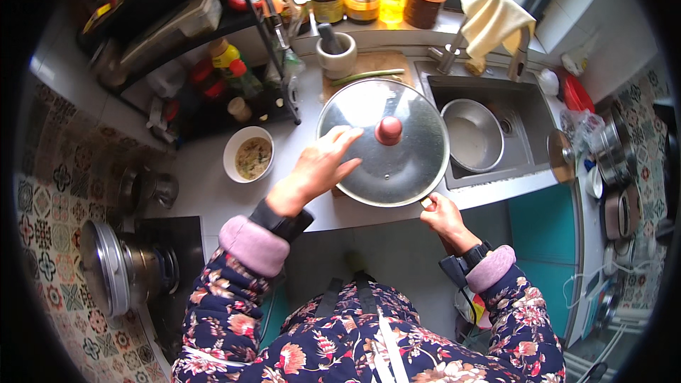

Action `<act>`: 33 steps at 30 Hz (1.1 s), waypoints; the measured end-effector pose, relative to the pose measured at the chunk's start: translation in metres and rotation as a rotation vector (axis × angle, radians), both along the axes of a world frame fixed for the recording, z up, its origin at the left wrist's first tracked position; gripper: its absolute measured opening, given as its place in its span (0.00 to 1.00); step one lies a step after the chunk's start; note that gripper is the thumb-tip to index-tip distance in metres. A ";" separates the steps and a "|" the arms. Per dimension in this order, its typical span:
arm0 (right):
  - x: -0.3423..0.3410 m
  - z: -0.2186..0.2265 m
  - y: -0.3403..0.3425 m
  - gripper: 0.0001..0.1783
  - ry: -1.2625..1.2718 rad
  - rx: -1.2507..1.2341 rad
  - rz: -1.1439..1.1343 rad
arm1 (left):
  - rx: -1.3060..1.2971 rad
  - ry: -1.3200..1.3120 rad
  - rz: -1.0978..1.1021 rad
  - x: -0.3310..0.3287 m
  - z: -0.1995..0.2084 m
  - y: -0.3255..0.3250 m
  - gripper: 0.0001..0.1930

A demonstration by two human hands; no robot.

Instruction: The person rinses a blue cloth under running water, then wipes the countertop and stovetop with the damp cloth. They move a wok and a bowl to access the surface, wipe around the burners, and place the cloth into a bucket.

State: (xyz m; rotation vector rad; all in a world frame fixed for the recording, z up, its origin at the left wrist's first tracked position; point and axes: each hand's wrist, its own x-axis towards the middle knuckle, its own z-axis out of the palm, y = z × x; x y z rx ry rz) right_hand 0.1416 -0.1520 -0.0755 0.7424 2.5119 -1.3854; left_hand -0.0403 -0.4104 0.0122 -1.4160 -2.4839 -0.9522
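A round pan covered by a glass lid (408,170) is in front of me at the counter's edge. The lid has a metal rim and a reddish-brown knob (388,130) near its middle. My left hand (319,167) is over the lid's left side, fingers apart and pointing toward the knob without closing on it. Whether its fingertips touch the glass, I cannot tell. At the lid's near right edge, my right hand (448,221) is closed around the pan's handle, most of which the fingers hide. The pan's contents do not show clearly through the glass.
Left of the pan stands a white bowl of food (253,158). Behind it are a mortar with pestle (336,57) and a wooden board (390,62) with green stalks. The sink (528,149) on the right holds a metal basin (472,135). A yellow cloth (493,21) hangs over the faucet.
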 end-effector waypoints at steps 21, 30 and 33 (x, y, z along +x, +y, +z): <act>-0.058 0.116 -0.122 0.18 0.058 -0.077 0.985 | -0.085 -0.393 1.859 0.488 -0.044 -0.343 0.19; 0.052 0.100 -0.403 0.10 0.285 0.282 1.491 | -0.303 -0.766 2.236 0.651 -0.069 -0.506 0.39; 0.110 0.076 -0.475 0.10 0.171 0.170 1.626 | -0.303 -0.890 2.220 0.663 -0.100 -0.569 0.39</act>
